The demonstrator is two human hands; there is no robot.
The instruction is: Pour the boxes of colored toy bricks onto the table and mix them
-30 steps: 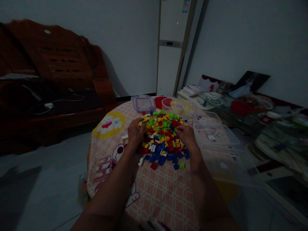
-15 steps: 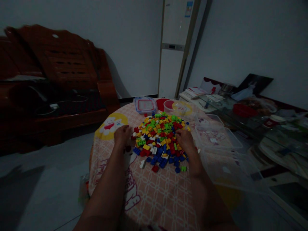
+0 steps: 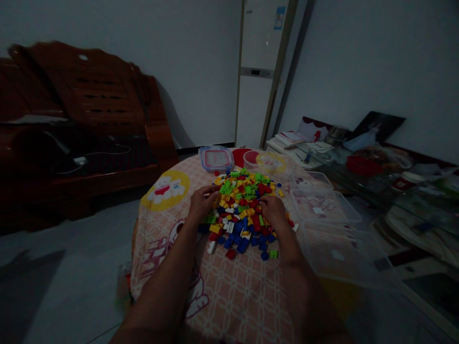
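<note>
A heap of toy building bricks [image 3: 244, 210] in red, yellow, green, blue and white lies on the round table. My left hand [image 3: 202, 203] reaches over the heap's left side, fingers bent and apart, touching bricks there; nothing shows in its grasp. On the opposite side, my right hand [image 3: 273, 209] rests at the heap's right edge with curved, parted fingers against the bricks. Dim light blurs the fingertips. Loose at the near edge are a red brick [image 3: 231, 254], a white brick [image 3: 212, 247] and a green brick [image 3: 273, 253].
A patterned cloth [image 3: 244, 296] covers the table. Behind the heap stand a lidded plastic box [image 3: 216, 158] and a clear round tub [image 3: 251, 158]. Clear trays [image 3: 349, 206] line the right side, beside a cluttered glass table [image 3: 332, 160]. A wooden bench [image 3: 103, 105] stands left.
My left hand has moved right, from beside the heap onto its left side. My right hand has shifted only slightly, staying at the right edge.
</note>
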